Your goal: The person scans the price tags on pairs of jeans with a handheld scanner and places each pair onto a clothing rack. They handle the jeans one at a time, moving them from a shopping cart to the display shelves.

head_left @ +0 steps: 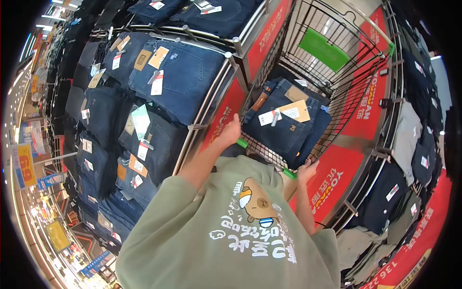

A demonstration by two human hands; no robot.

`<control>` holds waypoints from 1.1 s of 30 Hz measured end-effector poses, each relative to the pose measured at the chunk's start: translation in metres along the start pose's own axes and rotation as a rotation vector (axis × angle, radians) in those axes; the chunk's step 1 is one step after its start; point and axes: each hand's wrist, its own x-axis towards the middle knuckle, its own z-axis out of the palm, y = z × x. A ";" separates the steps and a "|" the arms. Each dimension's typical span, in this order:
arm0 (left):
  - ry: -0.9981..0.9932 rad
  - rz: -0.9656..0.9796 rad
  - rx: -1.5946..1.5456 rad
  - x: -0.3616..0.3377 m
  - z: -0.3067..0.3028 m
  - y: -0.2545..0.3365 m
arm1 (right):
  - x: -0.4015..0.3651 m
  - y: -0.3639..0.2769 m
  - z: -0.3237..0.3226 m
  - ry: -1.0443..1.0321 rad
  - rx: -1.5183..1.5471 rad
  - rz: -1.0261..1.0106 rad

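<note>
A wire shopping cart (347, 98) stands in front of me in the aisle, with green parts on its near bar. My left hand (232, 131) is closed on the left end of that bar. At the right end, beside the cart's near corner, my right hand (306, 171) is closed around the frame; its fingertips are partly hidden. Inside the basket lies a stack of folded dark blue jeans (284, 132), with a brown tag (295, 111) and white price labels on top. A green panel (324, 50) shows at the cart's far end.
On the left, racks hold stacked folded jeans (180, 72) with tags, edged by metal rails (211, 89). Red panels (332, 168) with lettering line both sides of the narrow aisle. More folded trousers (380, 202) lie on the right-hand rack.
</note>
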 end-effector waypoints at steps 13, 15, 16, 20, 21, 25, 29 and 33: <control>0.064 0.040 -0.083 0.135 -0.036 0.082 | 0.152 -0.076 0.023 -0.097 -0.207 0.011; -0.056 0.043 -0.044 0.147 -0.056 0.100 | 0.178 -0.073 0.030 -0.144 -0.245 0.077; -0.057 0.013 -0.048 0.153 -0.060 0.109 | 0.184 -0.080 0.031 -0.141 -0.220 0.139; -0.039 -0.009 -0.064 0.173 -0.059 0.113 | 0.197 -0.100 0.038 -0.071 -0.374 0.209; -0.035 0.010 -0.053 0.177 -0.058 0.114 | 0.199 -0.113 0.033 -0.101 -0.481 0.231; -0.102 -0.064 -0.050 0.170 -0.074 0.130 | 0.203 -0.151 0.010 0.200 -0.628 -0.389; 0.562 0.285 0.167 0.141 -0.065 0.157 | 0.230 -0.176 0.053 -0.057 0.237 -0.134; 0.282 0.486 0.067 0.139 -0.052 0.162 | 0.281 -0.172 0.095 -0.290 0.778 0.458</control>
